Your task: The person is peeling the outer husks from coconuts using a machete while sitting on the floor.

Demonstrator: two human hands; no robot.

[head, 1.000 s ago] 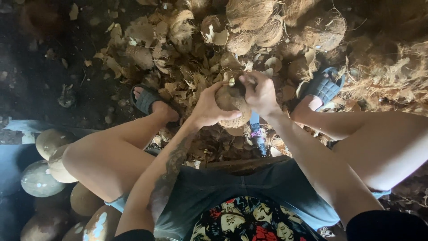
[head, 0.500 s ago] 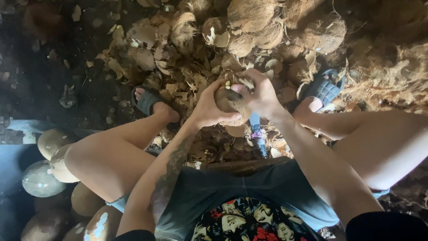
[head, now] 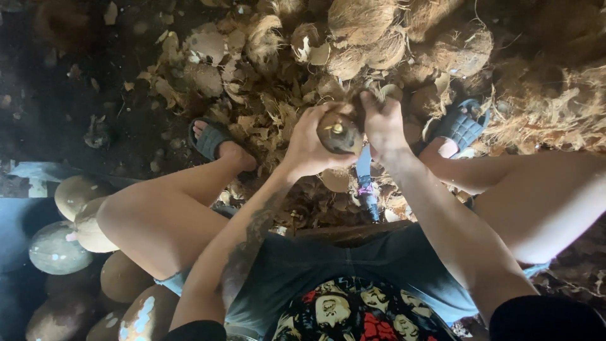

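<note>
I sit with my knees apart and hold a brown, partly husked coconut (head: 339,134) between both hands, above the ground. My left hand (head: 310,144) cups its left side and underside. My right hand (head: 381,121) grips fibres at its upper right edge. Below the coconut, a narrow upright blade with a blue taped shaft (head: 365,183) rises from between my legs; its tip is hidden behind the coconut.
A heap of husk scraps and unhusked coconuts (head: 353,38) fills the ground ahead. Several husked, smooth coconuts (head: 76,221) lie in a pile at my left. My feet wear blue sandals (head: 209,140) (head: 464,123). Dark soil lies at the far left.
The coconut has turned in my hands, and both hands have shifted up and to the right. My right hand has pulled away toward the fruit's upper right edge.
</note>
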